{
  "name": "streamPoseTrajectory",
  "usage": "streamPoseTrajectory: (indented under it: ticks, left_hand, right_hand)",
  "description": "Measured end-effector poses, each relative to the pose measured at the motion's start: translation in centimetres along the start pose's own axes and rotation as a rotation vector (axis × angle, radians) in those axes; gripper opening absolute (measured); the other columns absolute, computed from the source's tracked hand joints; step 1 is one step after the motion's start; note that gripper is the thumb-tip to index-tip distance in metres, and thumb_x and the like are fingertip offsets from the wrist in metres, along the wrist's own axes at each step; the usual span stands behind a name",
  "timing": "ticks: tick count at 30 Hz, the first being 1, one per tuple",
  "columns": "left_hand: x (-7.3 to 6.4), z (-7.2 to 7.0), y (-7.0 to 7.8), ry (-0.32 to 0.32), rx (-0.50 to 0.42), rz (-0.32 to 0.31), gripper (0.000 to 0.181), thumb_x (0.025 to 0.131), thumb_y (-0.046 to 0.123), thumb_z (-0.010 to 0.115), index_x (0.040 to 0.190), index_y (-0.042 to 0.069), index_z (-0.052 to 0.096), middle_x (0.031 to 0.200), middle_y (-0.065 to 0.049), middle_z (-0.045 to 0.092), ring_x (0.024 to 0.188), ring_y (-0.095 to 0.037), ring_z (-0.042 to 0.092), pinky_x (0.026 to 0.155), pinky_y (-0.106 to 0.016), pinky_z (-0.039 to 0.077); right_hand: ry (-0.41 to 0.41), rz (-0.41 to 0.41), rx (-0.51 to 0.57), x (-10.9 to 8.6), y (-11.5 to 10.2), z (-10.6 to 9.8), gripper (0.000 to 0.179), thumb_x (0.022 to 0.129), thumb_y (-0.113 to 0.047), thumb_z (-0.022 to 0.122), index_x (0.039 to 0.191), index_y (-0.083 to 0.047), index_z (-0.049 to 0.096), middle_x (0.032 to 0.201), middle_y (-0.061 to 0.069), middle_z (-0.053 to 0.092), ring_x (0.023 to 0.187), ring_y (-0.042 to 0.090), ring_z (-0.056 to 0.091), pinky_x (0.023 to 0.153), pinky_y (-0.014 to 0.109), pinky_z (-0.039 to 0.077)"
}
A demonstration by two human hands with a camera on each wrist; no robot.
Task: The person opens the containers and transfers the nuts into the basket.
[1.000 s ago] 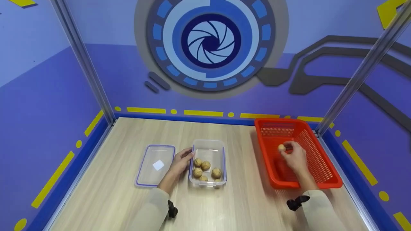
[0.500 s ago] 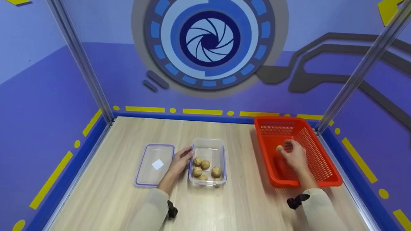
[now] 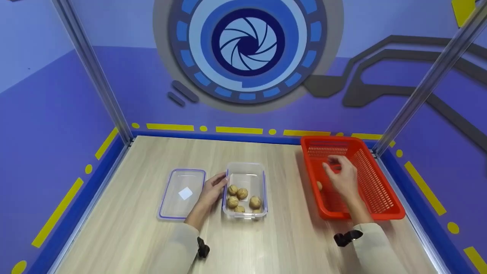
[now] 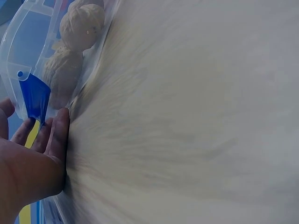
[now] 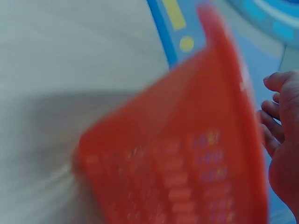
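Observation:
A clear plastic container with a purple-edged rim holds several walnuts in its near half. My left hand rests against the container's left side; in the left wrist view its extended fingers touch near the blue side latch. At the right stands a red plastic basket with slotted sides. My right hand is over the basket, thumb and fingers apart with nothing between them. A single walnut lies inside by the basket's left wall, partly hidden by that wall.
Left of the container lies its clear lid, with a purple seal and a white square label. The wooden table is bounded by blue printed walls and metal posts.
The right hand has let go of the walnut, which now lies by the basket's left wall, and has lifted slightly with fingers spread. The left hand stays at the container.

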State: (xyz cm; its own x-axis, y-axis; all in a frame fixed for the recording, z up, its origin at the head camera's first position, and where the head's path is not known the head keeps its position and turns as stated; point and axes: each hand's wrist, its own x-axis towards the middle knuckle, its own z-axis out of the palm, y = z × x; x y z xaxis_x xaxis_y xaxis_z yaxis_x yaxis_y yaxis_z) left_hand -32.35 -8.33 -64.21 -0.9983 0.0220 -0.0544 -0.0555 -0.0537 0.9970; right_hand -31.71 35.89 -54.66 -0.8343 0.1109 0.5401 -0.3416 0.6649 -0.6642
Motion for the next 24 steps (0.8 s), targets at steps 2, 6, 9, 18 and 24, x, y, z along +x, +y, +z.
streamPoseTrajectory:
  ticks: [2, 6, 9, 18, 24]
  left_hand:
    - [0.0, 0.0, 0.1, 0.005, -0.008, 0.007, 0.047, 0.106, 0.021, 0.067, 0.145, -0.004, 0.059, 0.145, -0.025, 0.061, 0.132, -0.033, 0.059, 0.11, -0.041, 0.048]
    - [-0.2, -0.1, 0.3, 0.011, 0.012, -0.004, 0.048, 0.106, 0.022, 0.067, 0.146, -0.003, 0.059, 0.146, -0.024, 0.061, 0.133, -0.034, 0.058, 0.112, -0.043, 0.047]
    - [-0.2, -0.2, 0.3, 0.012, 0.017, -0.019, 0.046, 0.106, 0.021, 0.066, 0.146, -0.002, 0.059, 0.148, -0.023, 0.06, 0.135, -0.033, 0.057, 0.113, -0.043, 0.046]
    - [0.2, -0.1, 0.2, 0.0, 0.004, 0.024, 0.044, 0.106, 0.017, 0.066, 0.144, -0.003, 0.06, 0.145, -0.025, 0.061, 0.13, -0.032, 0.061, 0.109, -0.038, 0.05]
    - [0.0, -0.2, -0.1, -0.001, 0.005, -0.014, 0.045, 0.106, 0.018, 0.065, 0.146, -0.002, 0.059, 0.147, -0.025, 0.06, 0.132, -0.033, 0.059, 0.11, -0.041, 0.048]
  right_hand:
    - [-0.013, -0.029, 0.03, 0.1, -1.4, 0.6, 0.028, 0.096, -0.01, 0.08, 0.121, -0.001, 0.072, 0.113, 0.014, 0.072, 0.103, 0.03, 0.067, 0.09, 0.032, 0.051]
    - [-0.045, -0.078, 0.088, 0.1, -3.9, 2.1, 0.029, 0.095, -0.009, 0.081, 0.121, -0.001, 0.072, 0.114, 0.012, 0.072, 0.104, 0.026, 0.067, 0.092, 0.031, 0.051]
    - [-0.075, -0.091, 0.123, -0.3, -5.5, 3.4, 0.032, 0.094, -0.009, 0.082, 0.123, -0.001, 0.071, 0.115, 0.011, 0.072, 0.105, 0.024, 0.067, 0.094, 0.032, 0.053]
    - [-0.14, -0.204, 0.216, -2.2, -9.0, 8.5, 0.028, 0.088, 0.0, 0.084, 0.114, 0.002, 0.073, 0.108, 0.012, 0.074, 0.1, 0.029, 0.07, 0.087, 0.052, 0.059]
    - [-0.211, -0.184, 0.228, -3.5, -10.6, 12.1, 0.032, 0.087, -0.002, 0.085, 0.116, 0.002, 0.073, 0.109, 0.012, 0.075, 0.1, 0.029, 0.071, 0.087, 0.052, 0.06]
